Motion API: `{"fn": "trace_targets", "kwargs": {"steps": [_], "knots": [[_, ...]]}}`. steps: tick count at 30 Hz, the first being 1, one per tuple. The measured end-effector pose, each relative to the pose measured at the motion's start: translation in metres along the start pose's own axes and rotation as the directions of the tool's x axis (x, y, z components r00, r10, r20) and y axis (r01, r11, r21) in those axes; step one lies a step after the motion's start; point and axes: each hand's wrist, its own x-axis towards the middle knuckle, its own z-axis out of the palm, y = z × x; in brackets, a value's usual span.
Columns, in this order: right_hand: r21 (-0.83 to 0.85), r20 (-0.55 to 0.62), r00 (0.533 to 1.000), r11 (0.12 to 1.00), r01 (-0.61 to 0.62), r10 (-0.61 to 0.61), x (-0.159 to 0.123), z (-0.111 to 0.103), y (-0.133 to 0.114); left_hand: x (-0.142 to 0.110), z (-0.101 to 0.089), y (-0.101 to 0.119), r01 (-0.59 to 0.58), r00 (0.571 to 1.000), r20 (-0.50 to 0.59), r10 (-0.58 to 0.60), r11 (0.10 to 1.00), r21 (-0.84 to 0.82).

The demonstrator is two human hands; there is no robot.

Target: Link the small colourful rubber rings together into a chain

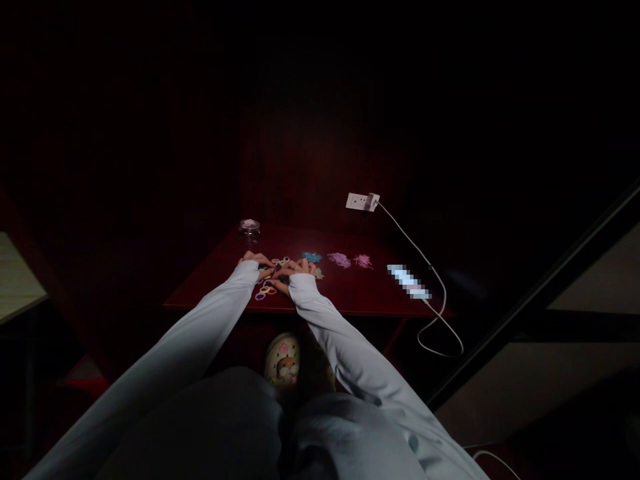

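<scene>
My left hand and my right hand meet low over a dark red table, fingers bent inward and fingertips close together. Whatever lies between the fingertips is too small and dim to make out. Loose ring-shaped hair ties in purple, yellow and orange lie just in front of the hands. More coloured rings show behind the fingers. Beyond my right hand sits a teal pile of bands, with a pale yellowish pile partly hidden beside it. A purple pile and a pink pile are farther right.
On the table's back left stands a clear round container. A blurred-out phone lies at the right, its white cable running to a wall socket. Below the front edge is a decorated clog.
</scene>
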Motion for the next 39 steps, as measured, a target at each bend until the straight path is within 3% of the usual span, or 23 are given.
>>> {"fn": "trace_targets", "kwargs": {"steps": [9,11,13,15,18,20,21,29,35,39], "knots": [[0.046,0.01,1.0,0.999,0.017,-0.017,0.005,0.011,0.009,-0.005,-0.004,0.009,0.036,0.999,-0.016,-0.036,0.999,0.016],[0.07,-0.028,0.999,0.997,-0.018,0.02,0.008,0.014,0.011,-0.007,-0.006,0.012,0.024,1.0,-0.013,-0.024,0.999,0.022],[0.087,-0.106,0.985,0.988,-0.125,0.134,0.01,0.014,0.015,-0.008,-0.007,0.013,0.007,1.0,-0.019,-0.007,1.0,0.016],[0.126,-0.209,0.925,0.947,-0.296,0.317,0.01,0.009,0.023,-0.009,-0.007,0.013,-0.015,1.0,-0.022,0.014,1.0,-0.006],[0.233,-0.297,0.76,0.816,-0.529,0.578,0.005,-0.006,0.04,-0.008,-0.005,0.011,-0.04,0.999,-0.03,0.038,0.998,-0.05],[0.262,-0.3,0.688,0.751,-0.607,0.661,0.0,-0.015,0.053,-0.007,-0.003,0.008,-0.039,0.999,-0.041,0.036,0.996,-0.078],[0.257,-0.296,0.675,0.737,-0.626,0.676,-0.001,-0.019,0.058,-0.006,-0.003,0.007,-0.032,0.999,-0.042,0.028,0.995,-0.09],[0.114,-0.262,0.731,0.773,-0.625,0.63,0.0,-0.014,0.07,-0.006,-0.013,0.017,0.05,0.998,0.03,-0.048,0.993,-0.102],[0.139,-0.303,0.691,0.748,-0.649,0.656,0.004,-0.008,0.069,-0.004,-0.008,0.017,0.056,0.998,0.016,-0.055,0.994,-0.09],[0.155,-0.319,0.713,0.776,-0.611,0.625,0.004,-0.005,0.072,-0.001,-0.005,0.013,0.015,1.0,0.002,-0.015,0.997,-0.079]]}}
